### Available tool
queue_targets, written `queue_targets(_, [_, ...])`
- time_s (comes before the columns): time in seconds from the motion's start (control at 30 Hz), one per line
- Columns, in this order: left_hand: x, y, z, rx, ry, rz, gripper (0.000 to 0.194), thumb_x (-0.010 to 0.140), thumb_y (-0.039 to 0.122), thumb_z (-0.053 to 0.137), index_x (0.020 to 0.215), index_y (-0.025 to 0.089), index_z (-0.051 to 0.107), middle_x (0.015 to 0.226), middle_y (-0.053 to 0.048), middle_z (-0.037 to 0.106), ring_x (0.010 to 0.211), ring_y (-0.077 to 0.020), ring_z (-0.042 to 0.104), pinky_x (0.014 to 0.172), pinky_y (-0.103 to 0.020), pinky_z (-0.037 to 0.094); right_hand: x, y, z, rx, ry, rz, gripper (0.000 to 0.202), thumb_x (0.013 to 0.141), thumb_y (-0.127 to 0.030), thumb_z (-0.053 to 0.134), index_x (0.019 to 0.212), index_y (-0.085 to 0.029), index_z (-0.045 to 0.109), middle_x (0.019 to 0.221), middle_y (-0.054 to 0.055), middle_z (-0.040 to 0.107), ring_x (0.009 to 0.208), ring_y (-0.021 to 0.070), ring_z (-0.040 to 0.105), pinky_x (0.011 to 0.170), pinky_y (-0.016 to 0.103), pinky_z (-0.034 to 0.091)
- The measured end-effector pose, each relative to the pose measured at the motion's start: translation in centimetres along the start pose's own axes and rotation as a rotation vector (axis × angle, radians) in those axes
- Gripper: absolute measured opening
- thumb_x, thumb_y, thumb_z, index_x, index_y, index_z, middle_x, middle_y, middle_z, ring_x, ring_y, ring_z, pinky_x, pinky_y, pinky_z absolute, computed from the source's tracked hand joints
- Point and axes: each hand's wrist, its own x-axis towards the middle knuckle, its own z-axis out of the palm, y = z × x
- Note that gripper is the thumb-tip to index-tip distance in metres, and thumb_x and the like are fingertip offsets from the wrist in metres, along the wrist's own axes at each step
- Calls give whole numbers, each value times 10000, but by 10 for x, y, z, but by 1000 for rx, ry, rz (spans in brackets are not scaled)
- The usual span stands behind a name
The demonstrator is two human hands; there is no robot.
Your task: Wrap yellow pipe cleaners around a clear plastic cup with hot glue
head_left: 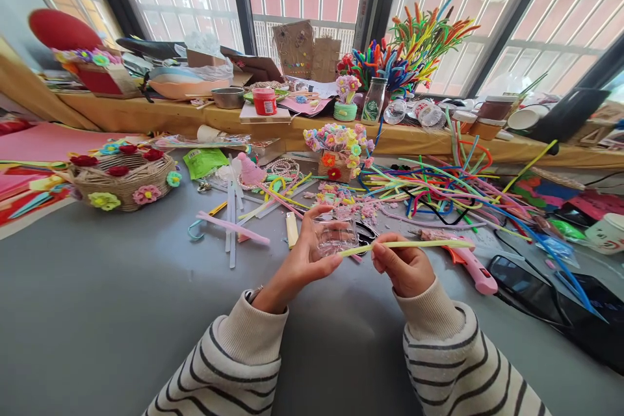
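A clear plastic container (pixel 336 235) sits between the spread thumb and fingers of my left hand (pixel 312 250), which is wrapped round its left side. My right hand (pixel 402 263) pinches a pale yellow pipe cleaner (pixel 429 244) between thumb and fingers. The strip lies almost level; its left end reaches the front of the container near my left thumb, and its right end extends over the pink glue gun (pixel 475 270). Black-handled scissors (pixel 365 234) lie partly hidden behind my right hand.
Loose pipe cleaners (pixel 429 188) spread behind and right. A flower-trimmed basket (pixel 131 175) stands left, with glue sticks (pixel 231 227) nearer the middle. A small flower pot (pixel 336 164) stands behind my hands. Dark glasses (pixel 524 279) lie at right.
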Motion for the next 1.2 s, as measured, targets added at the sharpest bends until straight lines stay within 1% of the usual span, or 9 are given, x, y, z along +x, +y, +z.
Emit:
queue_targets(0.23, [0, 3, -1, 48, -28, -32, 649, 604, 217, 674, 1094, 298, 256, 1050, -51, 448, 1004, -217, 482, 855, -418, 367, 0, 0, 0, -10, -5, -13, 208, 604, -365, 668, 610, -172, 590, 464, -46, 509, 412, 52, 404, 417, 206, 284])
queue_targets(0.47, [0, 2, 1, 17, 16, -10, 608, 604, 242, 668, 1076, 284, 286, 1029, -52, 467, 972, -216, 500, 825, -411, 392, 0, 1, 0, -20, -10, -11, 208, 604, -367, 668, 612, -172, 595, 458, -47, 499, 409, 56, 403, 421, 211, 281])
queue_targets(0.57, [-1, 3, 1, 25, 1, -23, 580, 613, 245, 661, 1063, 286, 297, 1016, -47, 467, 985, -222, 496, 819, -410, 399, 0, 0, 0, -12, -9, -7, 200, 602, -359, 671, 612, -174, 595, 456, -50, 496, 406, 50, 399, 422, 205, 286])
queue_targets(0.73, [0, 3, -1, 28, -7, -20, 587, 615, 261, 659, 1070, 289, 288, 1025, -48, 455, 995, -223, 489, 826, -408, 392, -1, -1, 1, -5, -4, -5, 196, 597, -354, 675, 606, -175, 595, 464, -46, 512, 408, 50, 400, 419, 203, 290])
queue_targets(0.9, [0, 3, -2, 31, -40, -23, 583, 629, 252, 649, 1076, 292, 277, 1047, -53, 443, 1015, -226, 478, 846, -421, 375, -1, -1, 1, -6, -5, 2, 202, 594, -357, 674, 612, -173, 593, 467, -45, 511, 406, 51, 398, 417, 207, 297])
queue_targets(1.07, [-1, 3, 1, 9, 0, -23, 576, 615, 252, 651, 1070, 278, 299, 1029, -57, 463, 996, -233, 491, 808, -407, 404, -2, -4, 3, 10, 1, 8, 199, 586, -350, 679, 605, -173, 590, 476, -44, 525, 404, 47, 403, 414, 203, 305])
queue_targets(1.2, [-1, 3, 3, -24, 16, -22, 584, 595, 237, 659, 1066, 281, 315, 1024, -56, 474, 993, -242, 495, 803, -414, 404, -2, -4, 4, 35, 3, 30, 215, 563, -354, 697, 596, -171, 588, 452, -51, 499, 404, 51, 397, 410, 207, 289])
